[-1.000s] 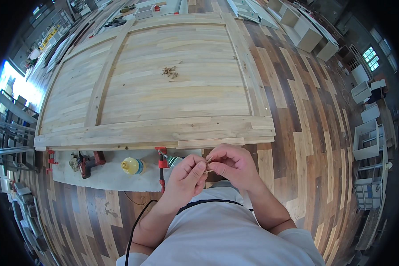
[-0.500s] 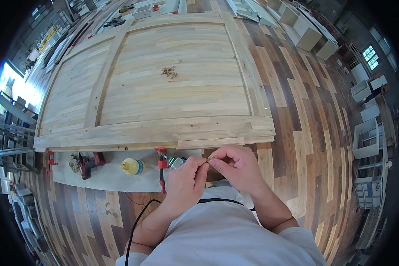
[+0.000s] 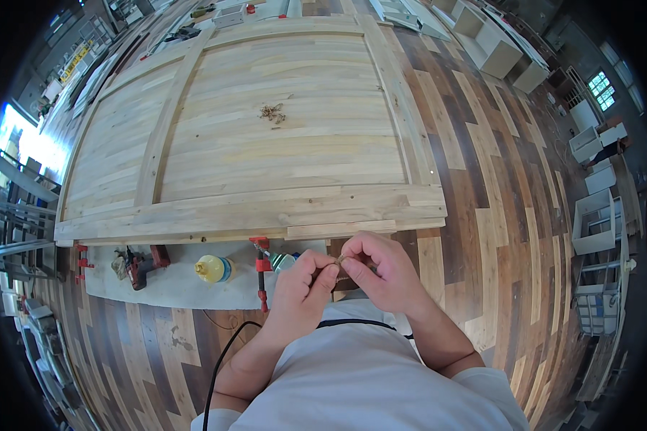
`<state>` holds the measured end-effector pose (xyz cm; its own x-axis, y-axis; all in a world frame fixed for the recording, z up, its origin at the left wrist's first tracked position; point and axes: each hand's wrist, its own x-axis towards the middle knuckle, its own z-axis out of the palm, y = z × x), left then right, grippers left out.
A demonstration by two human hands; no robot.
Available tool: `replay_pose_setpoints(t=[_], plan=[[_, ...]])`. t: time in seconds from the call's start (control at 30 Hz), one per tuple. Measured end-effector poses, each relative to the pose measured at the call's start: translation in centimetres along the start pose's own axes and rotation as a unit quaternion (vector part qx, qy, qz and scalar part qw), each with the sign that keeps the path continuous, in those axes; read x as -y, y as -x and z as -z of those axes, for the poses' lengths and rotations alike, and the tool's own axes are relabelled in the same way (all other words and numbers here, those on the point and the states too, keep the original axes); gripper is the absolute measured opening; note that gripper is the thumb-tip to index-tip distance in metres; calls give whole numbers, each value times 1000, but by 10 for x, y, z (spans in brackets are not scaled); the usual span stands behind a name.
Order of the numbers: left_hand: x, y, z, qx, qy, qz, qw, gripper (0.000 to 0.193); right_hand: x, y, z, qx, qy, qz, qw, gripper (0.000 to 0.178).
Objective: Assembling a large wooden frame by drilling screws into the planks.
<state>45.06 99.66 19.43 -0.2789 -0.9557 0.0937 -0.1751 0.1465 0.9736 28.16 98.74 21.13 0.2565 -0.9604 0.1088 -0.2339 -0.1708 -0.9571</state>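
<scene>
Wooden panel (image 3: 287,158), frame strips (image 3: 167,129) seemingly in place; left hand (image 3: 302,291) and right hand (image 3: 386,274) beside its near edge; brown pieces (image 3: 272,113) piled on it, apparently unused; tiny brownish item (image 3: 339,261), unidentifiable, pinched in both hands' fingers.

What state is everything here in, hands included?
Left hand: grip pinched at a small piece
Right hand: grip pinched at the same piece
Panel: lying flat
Pile: loose bits on the panel
Drill: set down, unheld
Yellow bottle: set down, unheld
Clamps: at panel's near edge, tightness unclear
</scene>
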Motion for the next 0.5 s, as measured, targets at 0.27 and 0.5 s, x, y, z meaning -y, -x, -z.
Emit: replay_pose_setpoints(t=[0.27, 0.5], plan=[[-4, -4, 7, 14, 360, 199, 911, 14, -16, 1, 0, -62, -90, -62, 992, 8], [1, -4, 1, -57, 361, 163, 916, 14, -9, 4, 5, 28, -34, -81, 996, 12]])
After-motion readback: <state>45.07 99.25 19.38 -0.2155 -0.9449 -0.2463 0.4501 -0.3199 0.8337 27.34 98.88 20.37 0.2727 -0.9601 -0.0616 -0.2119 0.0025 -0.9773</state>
